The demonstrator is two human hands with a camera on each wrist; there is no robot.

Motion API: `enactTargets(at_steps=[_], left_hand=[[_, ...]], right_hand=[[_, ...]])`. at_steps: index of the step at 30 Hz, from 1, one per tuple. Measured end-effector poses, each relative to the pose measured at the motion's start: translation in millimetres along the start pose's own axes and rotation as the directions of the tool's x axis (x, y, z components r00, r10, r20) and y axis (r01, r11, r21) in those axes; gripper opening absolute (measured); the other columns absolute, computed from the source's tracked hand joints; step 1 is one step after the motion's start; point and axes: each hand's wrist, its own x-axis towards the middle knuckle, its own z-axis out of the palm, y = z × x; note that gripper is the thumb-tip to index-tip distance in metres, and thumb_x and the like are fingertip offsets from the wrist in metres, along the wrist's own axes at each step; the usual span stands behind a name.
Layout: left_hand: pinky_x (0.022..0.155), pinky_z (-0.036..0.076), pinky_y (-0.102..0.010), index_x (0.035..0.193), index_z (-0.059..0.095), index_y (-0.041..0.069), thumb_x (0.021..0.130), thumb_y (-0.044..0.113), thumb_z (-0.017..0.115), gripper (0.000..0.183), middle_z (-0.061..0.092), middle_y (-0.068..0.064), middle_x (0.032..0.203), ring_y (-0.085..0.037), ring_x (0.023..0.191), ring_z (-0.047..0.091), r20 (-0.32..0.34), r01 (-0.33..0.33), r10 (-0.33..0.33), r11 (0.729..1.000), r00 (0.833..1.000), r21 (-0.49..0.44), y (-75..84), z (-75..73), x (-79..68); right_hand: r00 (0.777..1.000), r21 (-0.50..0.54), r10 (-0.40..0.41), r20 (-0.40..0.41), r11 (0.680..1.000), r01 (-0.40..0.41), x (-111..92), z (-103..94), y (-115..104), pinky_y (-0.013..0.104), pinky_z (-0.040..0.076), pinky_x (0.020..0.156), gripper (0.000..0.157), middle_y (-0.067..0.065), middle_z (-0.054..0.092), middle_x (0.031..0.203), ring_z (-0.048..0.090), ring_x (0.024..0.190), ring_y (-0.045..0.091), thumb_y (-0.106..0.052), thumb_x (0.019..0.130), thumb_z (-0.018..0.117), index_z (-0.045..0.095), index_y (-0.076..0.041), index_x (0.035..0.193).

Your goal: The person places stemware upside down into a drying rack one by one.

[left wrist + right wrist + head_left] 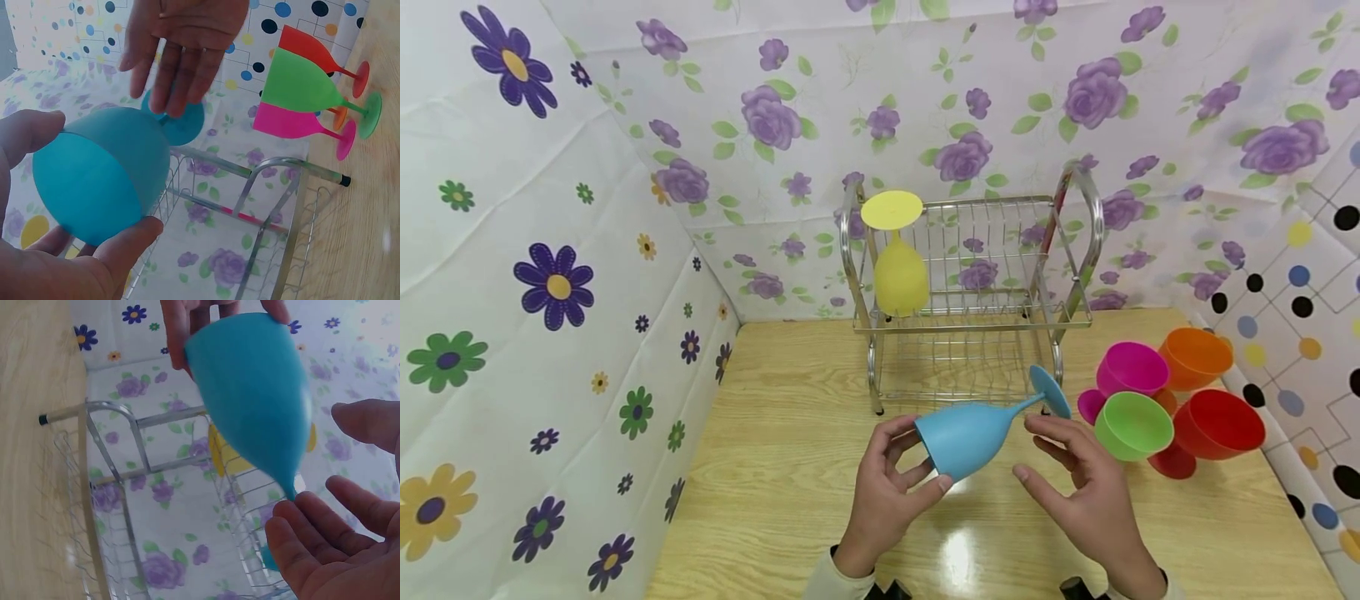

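A blue plastic goblet (pixel 966 435) is held tilted on its side above the table, its mouth toward the left and its round foot (pixel 1049 392) up at the right. My left hand (pixel 895 492) grips it by the rim, thumb at the near side and fingers round the far side. Beside the stem is my right hand (pixel 1086 492), its fingers spread and loosely bent, fingertips right by the stem and the palm holding nothing. In the right wrist view the goblet's bowl (pixel 253 387) narrows down toward those fingertips.
A two-tier metal dish rack (pixel 970 325) stands at the back; a yellow goblet (pixel 901 275) sits upside down at its upper left. On the right are upright goblets: magenta (pixel 1132 368), orange (pixel 1197 358), green (pixel 1133 427) and red (pixel 1219 425). Patterned cloth walls surround the wooden table (pixel 775 467).
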Motion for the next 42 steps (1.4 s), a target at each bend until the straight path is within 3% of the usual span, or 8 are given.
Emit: enactTargets(at_steps=[7,10,15,18,22,26,35,42], left_hand=[[0.102,0.059,-0.051,0.146,0.043,-0.003,0.083,-0.009,0.080,0.073,0.045,-0.021,0.148,-0.034,0.137,0.054,0.002,-0.070,0.071,0.992,0.997,-0.108,-3.7,4.4,-0.7],[0.101,0.060,-0.052,0.146,0.040,-0.007,0.084,-0.009,0.078,0.072,0.045,-0.019,0.146,-0.034,0.136,0.055,0.019,-0.112,0.115,0.986,0.993,-0.127,-5.0,7.2,-1.6],[0.099,0.062,-0.051,0.146,0.038,-0.009,0.085,-0.009,0.077,0.071,0.045,-0.018,0.146,-0.032,0.136,0.056,0.044,-0.156,0.166,0.972,0.985,-0.176,-7.7,13.7,-4.4],[0.099,0.062,-0.051,0.146,0.037,-0.010,0.086,-0.010,0.075,0.071,0.045,-0.018,0.148,-0.030,0.136,0.056,0.074,-0.199,0.220,0.955,0.973,-0.222,-11.2,18.4,-5.0],[0.100,0.062,-0.050,0.146,0.033,-0.014,0.086,-0.013,0.072,0.072,0.044,-0.021,0.151,-0.032,0.139,0.053,0.114,-0.261,0.303,0.922,0.946,-0.286,-15.2,23.7,-4.4],[0.101,0.061,-0.049,0.146,0.032,-0.015,0.085,-0.015,0.072,0.073,0.044,-0.021,0.151,-0.033,0.141,0.052,0.125,-0.274,0.325,0.909,0.937,-0.314,-16.2,25.9,-4.2],[0.102,0.061,-0.049,0.149,0.033,-0.013,0.087,-0.011,0.073,0.074,0.042,-0.022,0.154,-0.032,0.142,0.051,0.137,-0.259,0.308,0.921,0.941,-0.291,-14.7,22.3,-1.9],[0.104,0.060,-0.048,0.151,0.038,-0.011,0.089,-0.004,0.075,0.072,0.044,-0.028,0.152,-0.031,0.143,0.052,0.148,-0.298,0.326,0.937,0.934,-0.183,-16.3,11.0,3.5]], right_hand=[[0.995,0.270,0.093,0.039,0.957,-0.101,0,5.2,12,0.031,0.059,0.104,0.057,0.007,0.066,0.139,0.068,0.127,0.015,0.020,0.093,0.066,0.050,0.013,0.146],[0.993,0.435,0.098,0.064,0.893,-0.116,1,7.6,12,0.035,0.059,0.104,0.056,0.003,0.067,0.141,0.068,0.128,0.016,0.022,0.097,0.057,0.043,0.015,0.151],[0.993,0.657,0.055,0.106,0.745,-0.111,3,15.5,9,0.032,0.060,0.104,0.055,0.007,0.066,0.140,0.067,0.127,0.017,0.021,0.099,0.050,0.046,0.008,0.152],[0.989,0.691,0.075,0.127,0.708,-0.142,3,19.1,7,0.029,0.060,0.104,0.055,0.006,0.065,0.139,0.067,0.127,0.015,0.017,0.100,0.053,0.048,0.001,0.152],[0.984,0.675,0.106,0.143,0.717,-0.176,1,20.7,3,0.029,0.058,0.107,0.059,0.004,0.061,0.141,0.063,0.131,0.014,0.010,0.101,0.059,0.043,-0.002,0.156],[0.984,0.665,0.092,0.151,0.727,-0.170,0,20.0,0,0.031,0.057,0.109,0.063,0.004,0.060,0.144,0.061,0.134,0.015,0.010,0.102,0.059,0.037,0.000,0.160],[0.993,0.646,0.037,0.114,0.757,-0.102,5,18.5,-6,0.030,0.059,0.105,0.064,0.002,0.063,0.141,0.065,0.129,0.014,0.017,0.096,0.061,0.040,0.009,0.156],[0.997,0.561,0.020,0.078,0.825,-0.060,17,13.9,-11,0.033,0.060,0.104,0.065,0.004,0.064,0.145,0.067,0.128,0.017,0.025,0.089,0.063,0.042,0.018,0.150]])
